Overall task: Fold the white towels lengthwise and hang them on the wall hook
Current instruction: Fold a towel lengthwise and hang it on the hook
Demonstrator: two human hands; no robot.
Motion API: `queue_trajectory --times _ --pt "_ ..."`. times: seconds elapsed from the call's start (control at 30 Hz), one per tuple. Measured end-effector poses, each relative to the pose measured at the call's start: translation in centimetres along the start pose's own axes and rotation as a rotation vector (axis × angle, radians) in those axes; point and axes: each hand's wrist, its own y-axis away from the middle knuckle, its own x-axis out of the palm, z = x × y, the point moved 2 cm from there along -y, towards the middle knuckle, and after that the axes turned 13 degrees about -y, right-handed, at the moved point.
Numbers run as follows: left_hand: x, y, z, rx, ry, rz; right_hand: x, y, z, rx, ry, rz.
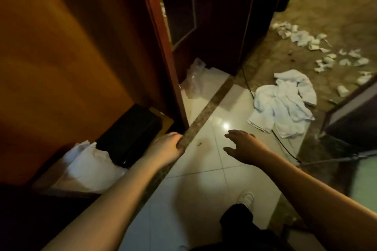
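**Reaching for the towels on the floor**

I see the white towels (282, 102) lying in a crumpled heap on the floor, half on the pale tiles and half on the brown carpet (318, 18). I will use that heap as my landmark. Nothing is folded yet, and I cannot see any wall hook in this view.

My right hand (243, 144) hangs in the air near the heap, on the side closest to me. Its fingers are spread and relaxed, and it holds nothing. It is not touching the towels. My left hand (169, 146) is farther from the heap, over by the wooden door frame (163, 51). Its fingers look curled, but I cannot tell whether they are on anything — the dark strip in the floor (208, 108) runs right under them.

A thin black cable (283, 144) runs along the floor and passes under the near edge of the heap. Bits of torn paper (306, 36) lie scattered on the carpet beyond the heap. My white shoe (245, 198) stands on the tiles, well apart from the towels.

I think this is the very first step — going to pick a towel up. Next, the right hand should go on to the heap and pinch just one towel by an edge. I should lift it clear of the cable, so the cable does not come up too.
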Motion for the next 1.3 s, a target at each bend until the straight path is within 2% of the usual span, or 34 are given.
queue_trajectory --times 0.33,0.6,1.1,1.3 --pt "-1.4 -17.5 -14.8 0.065 -0.056 0.132 -5.5 -4.2 -19.3 0.258 -0.14 0.044" --pt "-1.9 -29.4 -24.5 0.187 -0.166 0.189 -9.4 -7.3 -31.1 0.506 -0.219 0.067" --pt "-3.8 -61.6 -34.5 0.319 -0.237 0.347 -15.2 -23.8 -50.3 0.864 -0.419 0.061" --pt "-1.0 -73.0 -37.6 0.32 -0.256 0.42 -13.7 -31.2 -57.7 0.944 -0.592 0.03"
